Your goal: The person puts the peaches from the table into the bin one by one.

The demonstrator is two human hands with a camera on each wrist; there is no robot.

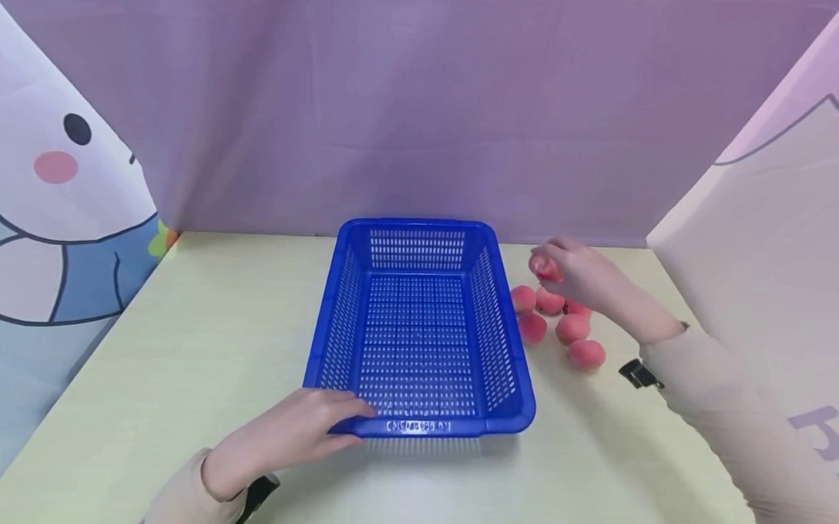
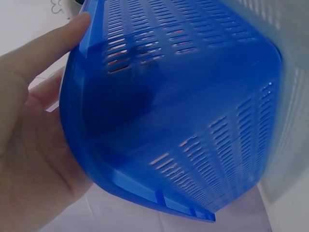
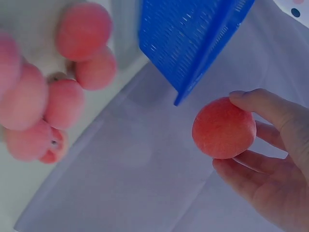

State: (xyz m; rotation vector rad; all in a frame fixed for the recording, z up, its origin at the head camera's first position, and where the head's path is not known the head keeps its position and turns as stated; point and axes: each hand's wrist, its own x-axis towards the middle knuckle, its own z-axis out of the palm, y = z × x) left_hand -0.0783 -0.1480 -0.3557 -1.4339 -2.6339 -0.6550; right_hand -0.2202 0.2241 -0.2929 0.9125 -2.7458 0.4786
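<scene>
A blue plastic basket (image 1: 414,427) with slotted walls stands in the middle of the table, and nothing lies inside it. My left hand (image 1: 302,431) grips the rim at its near left corner; in the left wrist view the thumb (image 2: 72,34) lies along the rim with fingers beneath. To the right of the basket, my right hand (image 1: 582,275) holds a pinkish-red peach (image 3: 224,128) between thumb and fingertips, raised above the table. Below that hand several more peaches (image 1: 586,353) sit in a loose cluster beside the basket's right wall.
A pale yellow-green table (image 1: 237,325) carries everything. Behind it hangs a purple cloth backdrop (image 1: 425,100). Printed cloth panels with cartoon figures rise at the left (image 1: 26,194) and right sides.
</scene>
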